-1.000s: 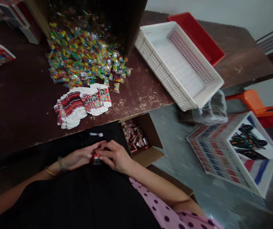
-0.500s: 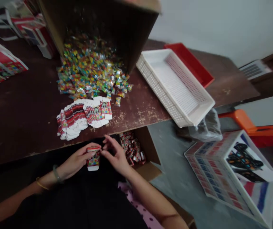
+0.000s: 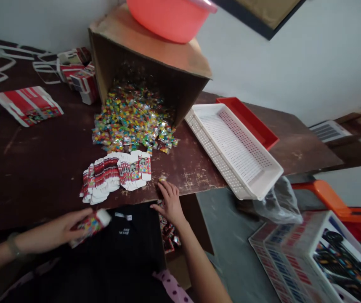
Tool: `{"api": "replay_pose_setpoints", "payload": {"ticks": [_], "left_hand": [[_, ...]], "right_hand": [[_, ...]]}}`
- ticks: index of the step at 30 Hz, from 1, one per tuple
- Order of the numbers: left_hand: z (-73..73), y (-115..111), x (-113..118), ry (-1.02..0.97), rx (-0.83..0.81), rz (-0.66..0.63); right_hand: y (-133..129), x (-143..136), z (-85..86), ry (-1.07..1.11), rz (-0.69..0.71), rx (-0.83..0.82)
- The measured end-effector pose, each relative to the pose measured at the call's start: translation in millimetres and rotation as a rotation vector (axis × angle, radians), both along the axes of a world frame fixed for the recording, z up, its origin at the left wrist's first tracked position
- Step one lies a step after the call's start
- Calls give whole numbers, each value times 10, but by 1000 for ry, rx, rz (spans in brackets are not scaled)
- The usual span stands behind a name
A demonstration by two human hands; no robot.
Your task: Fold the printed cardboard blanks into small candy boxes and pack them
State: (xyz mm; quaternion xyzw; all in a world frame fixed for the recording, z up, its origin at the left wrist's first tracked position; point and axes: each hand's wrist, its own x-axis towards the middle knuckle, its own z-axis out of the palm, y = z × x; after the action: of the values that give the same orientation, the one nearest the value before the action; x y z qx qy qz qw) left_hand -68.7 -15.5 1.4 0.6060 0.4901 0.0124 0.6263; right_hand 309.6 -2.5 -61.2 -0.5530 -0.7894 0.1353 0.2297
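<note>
My left hand (image 3: 65, 230) is closed around a small red printed candy box (image 3: 92, 227) with a white end flap, held tilted over my lap and blurred by motion. At the table's front edge, my right hand (image 3: 171, 204) lies with its fingers stretched and its thumb apart. Its fingertips touch a small clear candy packet (image 3: 162, 179). Beside that hand on the table is a fanned row of flat red-and-white folded boxes (image 3: 115, 176). Behind the row, a heap of colourful candy packets (image 3: 133, 118) spills from a cardboard carton (image 3: 189, 92) lying on its side.
A white plastic basket (image 3: 196, 122) overhangs the table edge, with a red tray (image 3: 267, 134) behind it. A pink basin (image 3: 171, 21) sits on the carton. Below the table, an open box holds filled packs (image 3: 168, 235). An orange stool (image 3: 328, 198) stands right.
My right hand has left the candy box and reached forward to the table edge, onto a packet. My left hand has moved left with the box. The view has tilted up.
</note>
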Motion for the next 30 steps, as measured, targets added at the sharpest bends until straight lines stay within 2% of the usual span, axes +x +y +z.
{"api": "replay_pose_setpoints", "payload": {"ticks": [1, 2, 3, 5, 8, 11, 14, 16, 20, 22, 25, 27, 28, 30], "left_hand": [[10, 23, 84, -74, -133, 92], [12, 47, 192, -158, -257, 126], [4, 68, 317, -233, -306, 162], [-36, 90, 575, -302, -280, 234], [-107, 62, 868, -352, -208, 215], [-116, 9, 983, -375, -127, 198], [-62, -27, 992, -366, -68, 224], [-25, -43, 993, -383, -73, 257], [-17, -83, 1032, -454, -191, 427], [-44, -105, 1060, -424, -222, 493], [-80, -131, 1094, -354, -197, 510], [-79, -130, 1105, -339, -207, 503], [-69, -121, 1106, -345, -233, 503], [-35, -92, 1102, -378, -302, 499]], "right_hand": [[-184, -48, 7, 85, -34, 0], [-333, -123, 40, 196, -78, -12], [-444, -223, 98, 328, -123, -44], [-545, -468, 272, 607, -168, -165], [-443, -782, 556, 847, -177, -290], [-230, -895, 717, 759, -166, -222], [-132, -925, 730, 613, -68, -176], [-162, -966, 688, 599, -45, -184], [-323, -1047, 611, 756, -148, -240], [-386, -1051, 622, 752, -175, -222], [-422, -1011, 699, 545, -81, -224], [-421, -967, 745, 485, 2, -264], [-419, -946, 752, 526, -3, -277], [-415, -913, 717, 736, -116, -315]]}}
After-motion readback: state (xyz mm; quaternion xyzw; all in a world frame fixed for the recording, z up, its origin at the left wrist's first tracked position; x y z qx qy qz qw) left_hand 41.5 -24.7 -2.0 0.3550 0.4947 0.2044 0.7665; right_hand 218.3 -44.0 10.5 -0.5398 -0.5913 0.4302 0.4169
